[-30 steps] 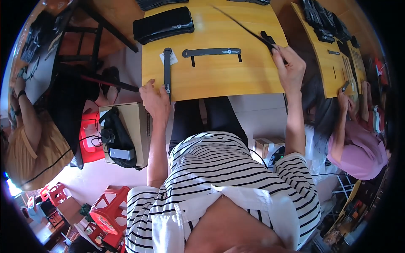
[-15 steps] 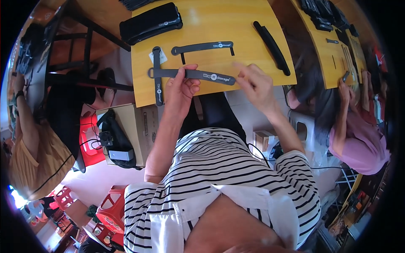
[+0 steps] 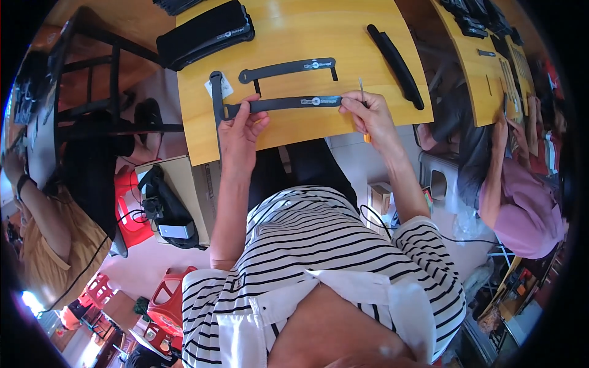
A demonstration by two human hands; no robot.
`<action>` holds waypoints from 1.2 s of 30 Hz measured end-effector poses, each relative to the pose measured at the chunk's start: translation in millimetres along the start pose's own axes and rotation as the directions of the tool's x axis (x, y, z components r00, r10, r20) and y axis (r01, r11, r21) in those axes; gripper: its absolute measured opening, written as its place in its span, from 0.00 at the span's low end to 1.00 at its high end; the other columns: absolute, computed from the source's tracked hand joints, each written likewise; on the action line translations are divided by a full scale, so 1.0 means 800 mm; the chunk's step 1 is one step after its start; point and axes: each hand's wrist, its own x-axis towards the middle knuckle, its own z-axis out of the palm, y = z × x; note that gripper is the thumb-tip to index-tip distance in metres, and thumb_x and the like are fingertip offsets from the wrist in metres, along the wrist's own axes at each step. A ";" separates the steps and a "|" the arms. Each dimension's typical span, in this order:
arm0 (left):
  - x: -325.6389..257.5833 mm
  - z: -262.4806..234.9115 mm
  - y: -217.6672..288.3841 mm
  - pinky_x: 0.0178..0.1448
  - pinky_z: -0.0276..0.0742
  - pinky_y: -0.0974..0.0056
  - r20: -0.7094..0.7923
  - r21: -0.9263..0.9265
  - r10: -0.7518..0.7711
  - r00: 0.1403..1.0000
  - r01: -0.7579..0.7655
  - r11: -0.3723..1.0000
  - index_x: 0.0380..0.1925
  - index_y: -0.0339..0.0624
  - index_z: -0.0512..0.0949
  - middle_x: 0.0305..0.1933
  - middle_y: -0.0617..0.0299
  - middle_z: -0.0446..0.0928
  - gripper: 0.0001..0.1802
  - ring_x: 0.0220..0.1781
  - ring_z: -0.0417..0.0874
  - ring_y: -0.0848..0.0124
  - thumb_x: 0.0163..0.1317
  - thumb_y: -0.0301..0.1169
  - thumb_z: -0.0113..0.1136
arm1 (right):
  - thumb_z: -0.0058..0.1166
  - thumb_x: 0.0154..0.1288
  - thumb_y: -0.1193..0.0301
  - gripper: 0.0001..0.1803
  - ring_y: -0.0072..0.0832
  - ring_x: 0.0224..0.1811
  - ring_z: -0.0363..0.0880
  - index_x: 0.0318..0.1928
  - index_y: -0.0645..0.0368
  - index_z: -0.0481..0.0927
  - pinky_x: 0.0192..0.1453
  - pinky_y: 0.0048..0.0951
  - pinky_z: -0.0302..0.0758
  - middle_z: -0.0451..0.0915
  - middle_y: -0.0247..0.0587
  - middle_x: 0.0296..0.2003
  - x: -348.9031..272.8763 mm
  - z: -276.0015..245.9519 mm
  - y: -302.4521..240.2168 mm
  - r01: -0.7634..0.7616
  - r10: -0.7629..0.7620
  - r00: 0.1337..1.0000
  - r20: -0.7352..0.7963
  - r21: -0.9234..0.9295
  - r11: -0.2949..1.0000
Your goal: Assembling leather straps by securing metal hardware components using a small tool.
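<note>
A dark grey strap [image 3: 279, 103] with pale lettering and a looped end is stretched level between my hands over the table's near edge. My left hand [image 3: 243, 129] pinches it near the loop. The thumb and fingertips of my right hand [image 3: 375, 116] close on its plain end. That right hand also holds a slim tool with a thin metal tip [image 3: 361, 89] and an orange end [image 3: 367, 138]; its exact kind is unclear. Just beyond lies a similar strap [image 3: 285, 69], with short black strips at its ends. Another strap [image 3: 216, 86] lies lengthwise at the left, partly behind my left hand.
On the yellow table [image 3: 307, 37] sit a stack of black straps [image 3: 202, 38], a white slip [image 3: 226, 86] and a long black folded strip [image 3: 396, 66]. An open cardboard box [image 3: 175, 165] stands below left. People work at both sides.
My right hand has come in from beside the strap and now grips its end. The strap has moved slightly left and is straighter. The tool now shows in my right hand.
</note>
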 end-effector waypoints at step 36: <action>0.109 -0.019 -0.005 0.27 0.75 0.75 -0.105 0.728 0.253 0.962 -0.099 0.679 0.34 0.31 0.77 0.26 0.60 0.77 0.07 0.23 0.78 0.77 0.58 0.23 0.56 | 0.52 0.55 0.70 0.09 0.36 0.21 0.76 0.28 0.64 0.79 0.29 0.34 0.71 0.76 0.47 0.18 0.109 -0.005 0.021 0.157 -0.442 0.873 -0.207 -0.739 0.655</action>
